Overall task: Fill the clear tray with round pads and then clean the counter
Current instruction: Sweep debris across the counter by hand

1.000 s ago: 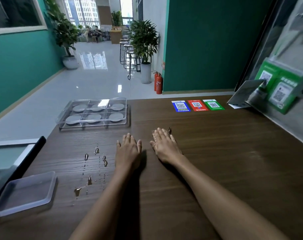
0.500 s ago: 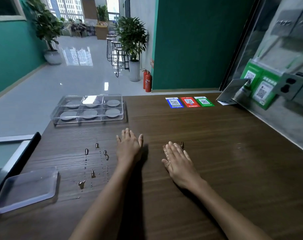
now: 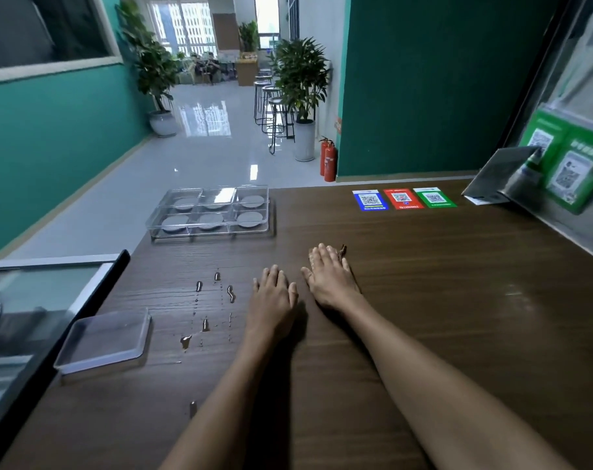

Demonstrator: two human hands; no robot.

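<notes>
Hands lie flat on the desk [image 3: 457, 300], fingers straight, left hand [image 3: 273, 298] beside right hand [image 3: 330, 278]. Tray [image 3: 210, 212] at the far edge holds six pads [image 3: 209, 219]. Droplets [image 3: 203, 307] remain left; wiping should probably sweep them together, away from the tray.

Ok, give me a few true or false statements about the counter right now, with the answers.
1. Every compartment of the clear tray holds a round pad. True.
2. The left hand grips a cloth. False: it lies flat on the counter, holding nothing.
3. Droplets lie left of the left hand. True.
4. The right hand rests on the tray. False: it lies flat on the counter, apart from the tray.
5. The lid covers the tray. False: it lies apart, nearer the person.
</notes>
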